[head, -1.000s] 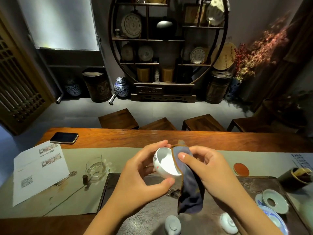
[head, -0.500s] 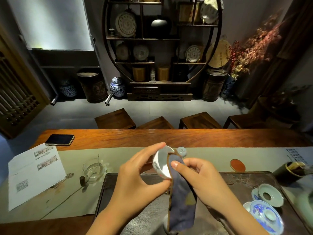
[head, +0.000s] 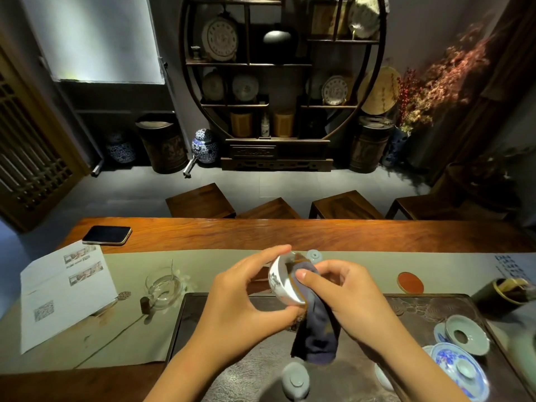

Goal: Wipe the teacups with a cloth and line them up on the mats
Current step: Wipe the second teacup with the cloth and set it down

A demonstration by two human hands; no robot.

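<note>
Wiping is midway: your left hand (head: 246,297) grips one teacup (head: 282,282), your right hand (head: 348,297) pinches the cloth (head: 317,329) into it, and no cup sits on the red mat (head: 410,282).

White teacup (head: 282,288) (dark painted motif), navy cloth (head: 317,329), blue-and-white floral saucer (head: 458,369), rust-red mat (head: 410,282)

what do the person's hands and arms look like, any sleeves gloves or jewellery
Both are bare. The left hand and right hand wear no gloves, and no rings show on the fingers that are visible. Both forearms are uncovered to the bottom edge of the picture, with no sleeve, watch or bracelet in view. The nails look short and unpainted.
</note>
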